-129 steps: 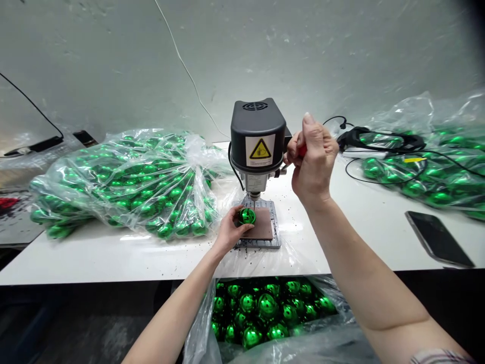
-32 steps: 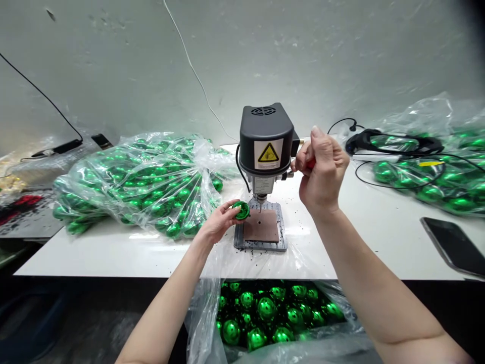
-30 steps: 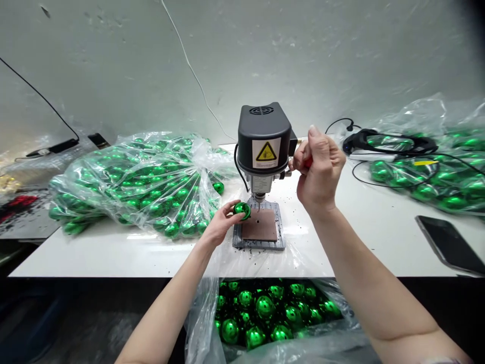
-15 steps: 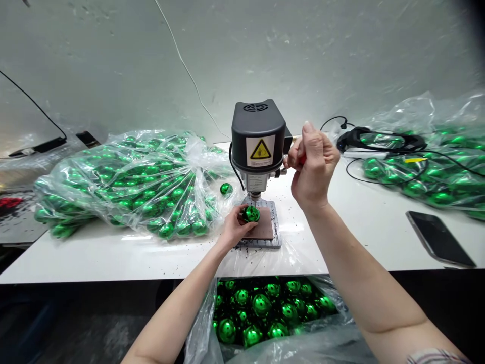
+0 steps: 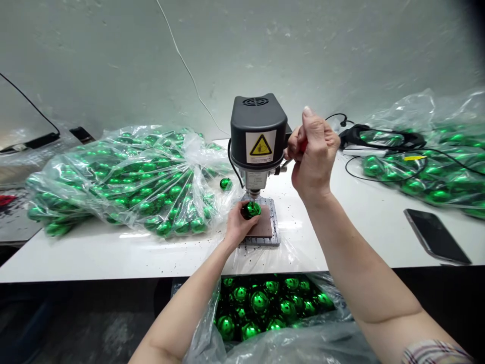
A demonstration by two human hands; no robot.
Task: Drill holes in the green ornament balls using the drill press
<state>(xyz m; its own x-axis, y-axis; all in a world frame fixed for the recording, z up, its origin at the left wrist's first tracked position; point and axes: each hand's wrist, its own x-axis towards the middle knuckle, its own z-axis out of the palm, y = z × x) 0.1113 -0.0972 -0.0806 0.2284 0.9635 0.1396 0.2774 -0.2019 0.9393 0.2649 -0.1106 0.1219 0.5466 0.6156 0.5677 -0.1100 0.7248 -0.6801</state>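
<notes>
A shiny green ball (image 5: 253,210) is pinched by my left hand (image 5: 239,224) over a brown board (image 5: 262,228) on the grey base plate (image 5: 275,217) of a small drill press (image 5: 258,129). The drill chuck (image 5: 254,193) stands straight above the ball, and its thin bit reaches down to the ball's top. My right hand (image 5: 316,151) is closed around the press's feed handle, whose red knob (image 5: 303,145) shows between the fingers. One loose green ball (image 5: 225,184) lies on the table left of the press.
A clear plastic bag (image 5: 125,187) full of green balls lies left; another bag (image 5: 447,172) lies right under black cables. A phone (image 5: 437,236) rests near the right front edge. Below the table's front edge (image 5: 113,275) is an open bag of green balls (image 5: 259,302). Dark crumbs dot the tabletop.
My right hand has risen very slightly with the handle. My left hand still holds the ball under the bit. The whole view has shifted a little.
</notes>
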